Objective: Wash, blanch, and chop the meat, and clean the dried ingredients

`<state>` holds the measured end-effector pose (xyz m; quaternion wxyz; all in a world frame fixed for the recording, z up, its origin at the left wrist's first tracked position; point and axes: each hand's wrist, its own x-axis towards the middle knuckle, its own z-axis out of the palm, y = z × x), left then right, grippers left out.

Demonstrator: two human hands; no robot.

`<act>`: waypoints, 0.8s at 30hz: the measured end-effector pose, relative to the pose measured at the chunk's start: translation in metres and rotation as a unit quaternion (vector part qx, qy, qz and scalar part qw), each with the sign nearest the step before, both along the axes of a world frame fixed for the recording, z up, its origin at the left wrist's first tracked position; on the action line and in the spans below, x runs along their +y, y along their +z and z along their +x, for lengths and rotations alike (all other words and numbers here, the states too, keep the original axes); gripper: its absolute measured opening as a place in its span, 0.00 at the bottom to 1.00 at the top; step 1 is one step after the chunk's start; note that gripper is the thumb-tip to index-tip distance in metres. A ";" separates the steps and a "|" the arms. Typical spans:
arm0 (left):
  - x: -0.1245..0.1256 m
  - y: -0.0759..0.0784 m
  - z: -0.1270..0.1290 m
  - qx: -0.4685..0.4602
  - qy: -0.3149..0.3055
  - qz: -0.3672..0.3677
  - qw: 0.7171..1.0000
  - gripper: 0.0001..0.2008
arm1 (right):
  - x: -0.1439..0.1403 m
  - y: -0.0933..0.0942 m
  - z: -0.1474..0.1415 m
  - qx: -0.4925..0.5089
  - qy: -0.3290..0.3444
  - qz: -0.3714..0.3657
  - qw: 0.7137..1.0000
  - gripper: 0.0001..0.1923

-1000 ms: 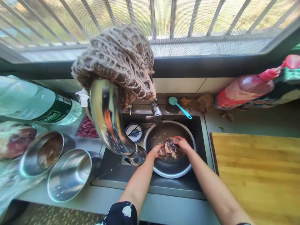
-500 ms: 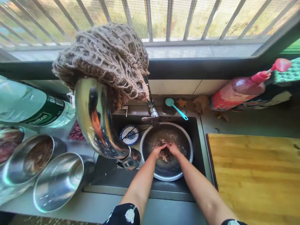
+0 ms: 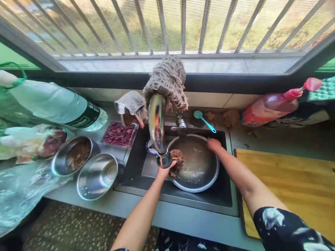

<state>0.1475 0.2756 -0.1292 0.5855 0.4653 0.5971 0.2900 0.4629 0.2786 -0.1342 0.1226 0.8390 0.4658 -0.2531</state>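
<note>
A big steel bowl (image 3: 195, 164) sits in the sink (image 3: 225, 195), and it looks tipped toward the left side. Its far rim is grasped by the right hand (image 3: 214, 144), so that grip is clenched on the bowl. A wet brown lump of food (image 3: 178, 161) is pressed against the near left rim by the left hand (image 3: 164, 171). That grip looks wrapped on the food, though the fingers are partly hidden by the tap (image 3: 158, 125), which comes down just above this hand. A net cloth (image 3: 167, 82) is draped over the top of the tap.

The step in hand seems to be draining: the bowl is tilted while the food is held back. Next, a firm hold on the rim is called for, and the food must be kept pressed so it does not slip into the sink.

Left of the left hand, on the bench (image 3: 112, 205), two smaller steel bowls (image 3: 98, 176) are set side by side. Right of the right hand a wooden board (image 3: 288, 181) is laid.
</note>
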 end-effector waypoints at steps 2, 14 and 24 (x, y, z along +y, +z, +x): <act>0.001 0.009 -0.012 -0.009 0.030 -0.003 1.000 0.24 | 0.000 0.009 0.004 0.002 0.050 0.017 0.999 0.18; -0.023 0.059 -0.056 -0.061 0.040 -0.024 0.997 0.25 | -0.019 0.080 -0.034 0.125 0.041 0.082 0.988 0.14; 0.005 0.075 -0.080 0.035 -0.108 0.097 0.989 0.24 | -0.010 0.146 -0.138 -0.039 -0.007 0.048 0.998 0.18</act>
